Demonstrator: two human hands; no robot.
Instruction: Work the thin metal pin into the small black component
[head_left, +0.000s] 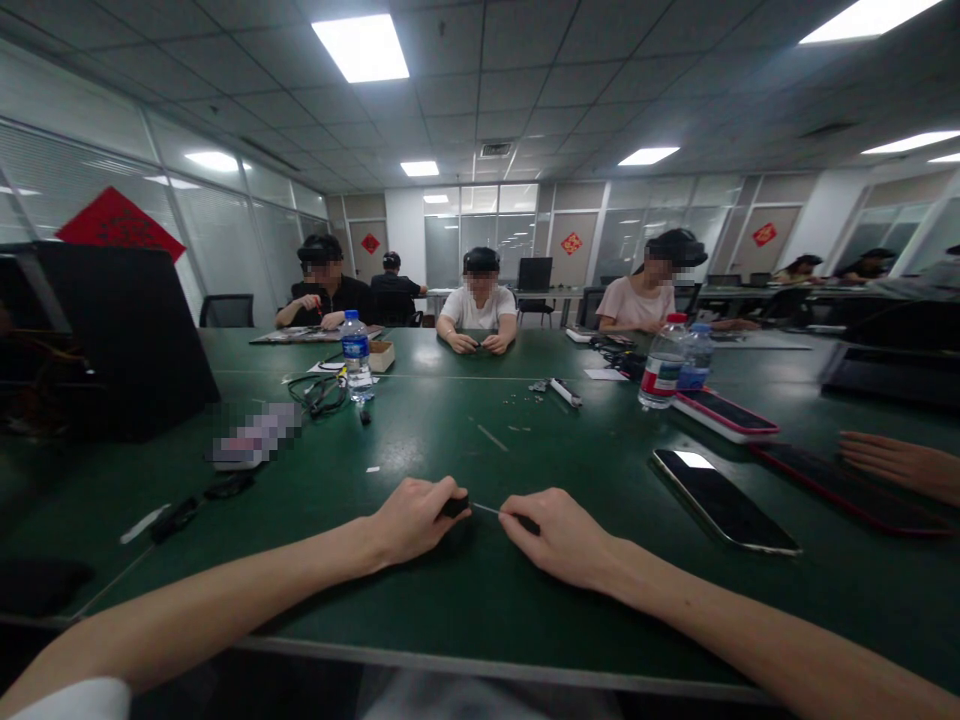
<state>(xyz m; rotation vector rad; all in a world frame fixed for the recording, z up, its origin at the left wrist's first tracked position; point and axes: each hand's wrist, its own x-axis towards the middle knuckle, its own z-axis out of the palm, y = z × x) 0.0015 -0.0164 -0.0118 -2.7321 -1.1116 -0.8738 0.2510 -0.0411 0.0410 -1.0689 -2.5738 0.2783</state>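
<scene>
My left hand point(415, 520) is closed, pinching a small black object point(454, 506) between thumb and fingers just above the green table. Opposite it, my right hand point(559, 535) is closed on a thin, pale, rod-like piece point(486, 509) that spans the short gap toward the black object. Whether the rod's tip touches that object I cannot tell. A dark piece point(529, 523) shows inside the curl of my right hand, mostly hidden by the fingers. Both wrists are low over the green table point(450, 610).
A black phone point(724, 500) lies right of my right hand, near another person's hand point(904, 465). Water bottles point(661, 365) stand beyond it. A bottle point(356, 355), cables point(322, 393) and a small box point(381, 356) are farther left. Several people sit around the table.
</scene>
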